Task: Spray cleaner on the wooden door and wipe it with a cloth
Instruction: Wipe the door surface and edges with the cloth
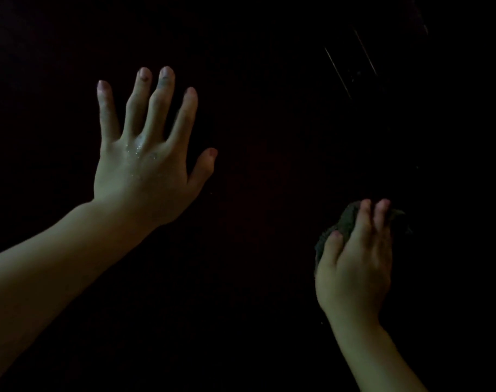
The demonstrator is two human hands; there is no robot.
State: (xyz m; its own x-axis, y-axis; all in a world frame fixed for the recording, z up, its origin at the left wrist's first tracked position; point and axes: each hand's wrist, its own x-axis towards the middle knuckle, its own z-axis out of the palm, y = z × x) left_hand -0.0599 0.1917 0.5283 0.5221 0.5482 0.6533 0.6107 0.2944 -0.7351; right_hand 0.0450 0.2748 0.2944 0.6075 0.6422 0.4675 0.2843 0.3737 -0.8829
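The scene is very dark. The wooden door [255,193] fills the view as a nearly black, faintly reddish surface. My left hand [145,162] lies flat against it with fingers straight and spread, and small wet droplets glisten on its back. At the lower right, my right hand [354,264] holds a dark crumpled cloth [346,222] against the door, fingers curled over it. No spray bottle is visible.
Thin pale lines [351,63] at the upper right look like light catching a groove or edge of a door panel. Everything else is lost in darkness.
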